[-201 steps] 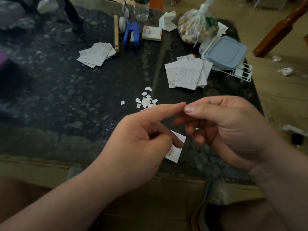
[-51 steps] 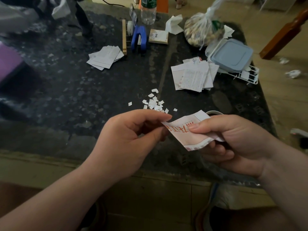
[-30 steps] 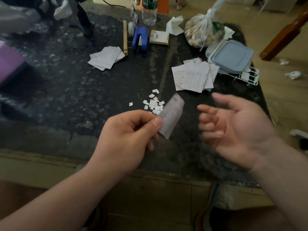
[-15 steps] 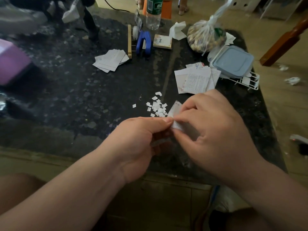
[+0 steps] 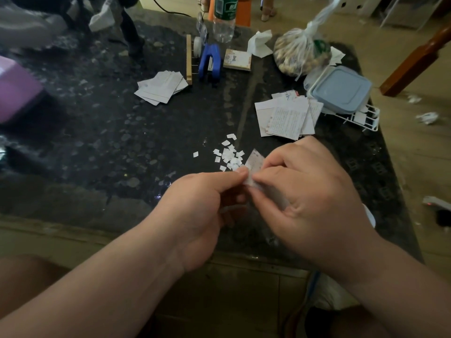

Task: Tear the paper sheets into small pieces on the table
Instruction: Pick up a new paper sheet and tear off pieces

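Both hands meet above the near part of the dark stone table (image 5: 102, 147). My left hand (image 5: 202, 208) and my right hand (image 5: 307, 198) each pinch the same small paper slip (image 5: 253, 162), fingertips almost touching; most of the slip is hidden behind my right hand. Just beyond the fingertips lies a heap of small torn white pieces (image 5: 228, 154). Two stacks of whole sheets lie farther back: one at mid-left (image 5: 161, 87), one at right (image 5: 288, 115).
A blue-lidded box (image 5: 341, 91) sits on a white wire rack (image 5: 363, 120) at the right edge. At the back stand a tied plastic bag (image 5: 302, 52), a blue stapler-like tool (image 5: 210, 62), a bottle (image 5: 223, 18) and a small notepad (image 5: 238, 59). A purple box (image 5: 14, 91) lies far left.
A second ago only my left hand held the slip and my right was open beside it. My right hand has since come in and pinched the slip too.
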The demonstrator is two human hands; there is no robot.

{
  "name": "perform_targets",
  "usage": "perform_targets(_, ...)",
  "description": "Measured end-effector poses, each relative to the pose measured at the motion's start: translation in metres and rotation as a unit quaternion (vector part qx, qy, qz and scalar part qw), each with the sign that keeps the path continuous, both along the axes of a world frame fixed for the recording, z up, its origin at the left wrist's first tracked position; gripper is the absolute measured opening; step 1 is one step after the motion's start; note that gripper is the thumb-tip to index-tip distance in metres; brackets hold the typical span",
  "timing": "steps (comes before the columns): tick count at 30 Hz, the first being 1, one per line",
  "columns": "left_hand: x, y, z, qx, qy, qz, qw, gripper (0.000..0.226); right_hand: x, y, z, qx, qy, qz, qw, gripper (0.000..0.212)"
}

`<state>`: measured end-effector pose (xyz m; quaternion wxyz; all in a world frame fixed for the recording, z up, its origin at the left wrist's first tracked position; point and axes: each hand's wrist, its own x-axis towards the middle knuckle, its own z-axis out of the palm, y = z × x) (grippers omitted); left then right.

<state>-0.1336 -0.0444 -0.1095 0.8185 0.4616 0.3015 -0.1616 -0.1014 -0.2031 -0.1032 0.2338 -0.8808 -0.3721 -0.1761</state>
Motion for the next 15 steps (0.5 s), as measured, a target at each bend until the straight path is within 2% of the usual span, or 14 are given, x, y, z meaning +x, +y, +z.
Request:
perform_targets(3,0.003,0.004,0.003,0.002,0.019,-0.013,1.000,0.026,0.003,-0.001,-0.002,0.004,0.004,-0.001,1.000,0.018)
perform_targets(9,0.005,0.010,0.008,0.012,0.025,-0.067,0.997,0.048,0.005,-0.001,-0.006,0.009,0.024,0.020,0.999,0.016)
perform_targets(12,0.004,0.011,0.007,0.029,0.009,-0.083,0.996,0.052,0.005,-0.002,-0.005,0.036,0.089,0.019,0.995,0.009)
perform_targets(15,0.003,0.012,0.010,0.055,-0.025,-0.114,0.992,0.054,0.003,-0.002,0.000,0.116,0.200,-0.029,0.972,0.010)
